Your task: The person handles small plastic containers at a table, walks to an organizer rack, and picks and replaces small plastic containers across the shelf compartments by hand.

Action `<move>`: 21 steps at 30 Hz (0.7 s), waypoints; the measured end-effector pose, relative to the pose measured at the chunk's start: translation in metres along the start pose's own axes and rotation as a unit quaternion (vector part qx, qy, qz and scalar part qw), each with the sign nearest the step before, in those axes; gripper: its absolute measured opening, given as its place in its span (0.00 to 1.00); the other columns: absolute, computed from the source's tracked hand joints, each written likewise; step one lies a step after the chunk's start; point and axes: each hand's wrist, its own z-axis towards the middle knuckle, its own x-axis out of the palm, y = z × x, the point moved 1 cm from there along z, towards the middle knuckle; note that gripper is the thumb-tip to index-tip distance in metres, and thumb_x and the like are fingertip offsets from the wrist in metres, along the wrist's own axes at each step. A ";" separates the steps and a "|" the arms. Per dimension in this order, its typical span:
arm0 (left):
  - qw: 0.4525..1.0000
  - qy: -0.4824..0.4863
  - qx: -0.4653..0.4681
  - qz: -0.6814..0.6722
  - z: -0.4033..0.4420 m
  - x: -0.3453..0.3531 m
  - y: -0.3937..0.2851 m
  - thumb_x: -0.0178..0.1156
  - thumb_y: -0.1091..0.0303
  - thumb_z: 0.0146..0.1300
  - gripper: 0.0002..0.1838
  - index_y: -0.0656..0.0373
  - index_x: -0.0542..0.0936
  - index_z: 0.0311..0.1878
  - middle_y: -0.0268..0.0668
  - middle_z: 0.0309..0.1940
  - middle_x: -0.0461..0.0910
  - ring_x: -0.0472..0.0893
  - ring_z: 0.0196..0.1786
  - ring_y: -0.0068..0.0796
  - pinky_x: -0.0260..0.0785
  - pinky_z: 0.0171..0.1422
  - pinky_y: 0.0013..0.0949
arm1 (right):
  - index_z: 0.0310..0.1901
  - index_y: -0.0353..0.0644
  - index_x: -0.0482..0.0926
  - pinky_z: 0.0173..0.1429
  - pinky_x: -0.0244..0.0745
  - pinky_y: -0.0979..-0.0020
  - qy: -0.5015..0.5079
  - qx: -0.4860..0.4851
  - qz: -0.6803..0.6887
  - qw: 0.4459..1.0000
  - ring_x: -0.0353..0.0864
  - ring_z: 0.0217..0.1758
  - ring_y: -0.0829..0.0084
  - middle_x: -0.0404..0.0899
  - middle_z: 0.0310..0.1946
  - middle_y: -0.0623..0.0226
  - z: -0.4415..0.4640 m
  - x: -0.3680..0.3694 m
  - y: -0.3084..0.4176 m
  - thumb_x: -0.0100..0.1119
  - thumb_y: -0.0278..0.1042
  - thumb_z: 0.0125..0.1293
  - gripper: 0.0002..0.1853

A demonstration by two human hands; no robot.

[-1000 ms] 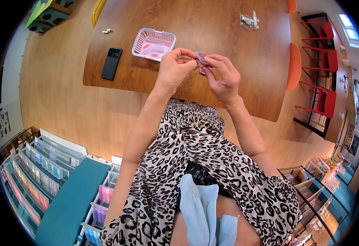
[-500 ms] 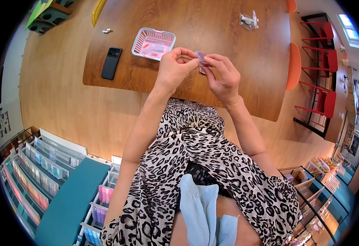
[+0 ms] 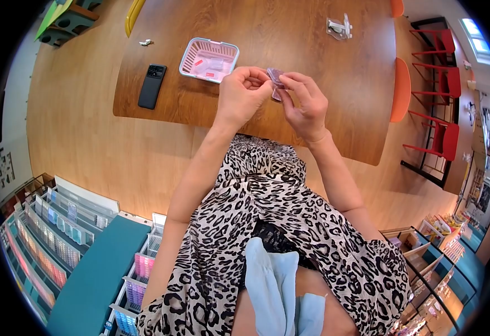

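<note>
Pinching a purplish item (image 3: 275, 76) between left hand (image 3: 239, 96) and right hand (image 3: 307, 106), handling seemingly unfinished, clear packets (image 3: 216, 64) untouched in basket (image 3: 211, 47).

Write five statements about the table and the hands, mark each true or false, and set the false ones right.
1. The left hand and right hand meet at a small purplish piece. True.
2. The black phone is inside the basket. False: it lies on the table, to the left of the basket.
3. Small items lie in the basket. True.
4. The chair at the table's right edge, nearest the right hand, is blue. False: it is orange.
5. The right hand is reaching into the basket. False: it is beside the left hand, at the purplish piece.
</note>
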 end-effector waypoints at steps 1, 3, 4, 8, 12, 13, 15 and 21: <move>1.000 -0.001 0.004 0.004 0.000 -0.001 0.001 0.70 0.75 0.62 0.07 0.68 0.85 0.40 0.37 0.39 0.88 0.87 0.39 0.19 0.81 0.46 0.24 | 0.47 0.42 0.86 0.45 0.85 0.65 0.001 -0.010 -0.010 1.000 0.88 0.43 0.60 0.87 0.44 0.62 0.000 0.000 0.000 0.76 0.18 0.52 0.19; 1.000 -0.003 0.005 0.013 0.000 -0.001 0.001 0.70 0.75 0.62 0.07 0.69 0.85 0.39 0.38 0.41 0.88 0.87 0.39 0.20 0.81 0.46 0.24 | 0.48 0.43 0.86 0.46 0.85 0.64 0.003 -0.028 -0.029 0.999 0.88 0.43 0.60 0.87 0.44 0.63 0.001 -0.001 0.000 0.76 0.19 0.53 0.19; 1.000 -0.003 0.001 0.018 -0.001 -0.001 -0.001 0.70 0.75 0.62 0.07 0.69 0.85 0.39 0.38 0.42 0.88 0.87 0.39 0.20 0.81 0.46 0.25 | 0.48 0.43 0.86 0.46 0.85 0.64 0.003 -0.036 -0.038 0.999 0.87 0.43 0.60 0.87 0.44 0.63 0.001 -0.001 0.000 0.76 0.20 0.53 0.19; 0.999 0.007 -0.011 0.035 0.002 -0.003 0.003 0.70 0.75 0.61 0.06 0.69 0.85 0.37 0.40 0.44 0.88 0.86 0.40 0.21 0.81 0.47 0.26 | 0.48 0.43 0.86 0.45 0.84 0.65 0.010 -0.067 -0.065 0.996 0.87 0.42 0.61 0.87 0.45 0.64 0.001 -0.003 0.000 0.76 0.21 0.53 0.19; 0.998 0.011 0.001 0.062 0.002 -0.003 0.002 0.70 0.74 0.60 0.06 0.68 0.85 0.35 0.41 0.46 0.86 0.85 0.39 0.21 0.80 0.46 0.26 | 0.49 0.42 0.85 0.45 0.84 0.65 0.015 -0.083 -0.075 0.994 0.86 0.42 0.62 0.86 0.46 0.64 0.001 -0.003 -0.001 0.76 0.21 0.53 0.20; 0.998 0.013 0.002 0.064 0.003 -0.003 0.004 0.70 0.74 0.60 0.06 0.68 0.85 0.35 0.41 0.46 0.86 0.84 0.39 0.21 0.79 0.45 0.26 | 0.49 0.42 0.85 0.45 0.84 0.65 0.016 -0.087 -0.077 0.993 0.86 0.42 0.62 0.86 0.46 0.64 0.001 -0.003 -0.001 0.76 0.21 0.53 0.20; 0.998 0.014 0.005 0.067 0.003 -0.002 0.006 0.69 0.74 0.60 0.06 0.68 0.85 0.34 0.41 0.47 0.85 0.84 0.38 0.21 0.79 0.45 0.26 | 0.49 0.41 0.85 0.45 0.84 0.65 0.019 -0.091 -0.080 0.992 0.86 0.41 0.62 0.86 0.45 0.64 0.001 -0.004 -0.001 0.76 0.21 0.53 0.20; 0.998 0.022 0.003 0.060 0.003 -0.002 0.007 0.69 0.74 0.60 0.06 0.68 0.85 0.34 0.40 0.48 0.83 0.83 0.38 0.21 0.78 0.45 0.26 | 0.48 0.41 0.85 0.44 0.84 0.66 0.021 -0.087 -0.075 0.993 0.86 0.41 0.62 0.86 0.45 0.64 0.000 -0.005 -0.001 0.75 0.20 0.53 0.19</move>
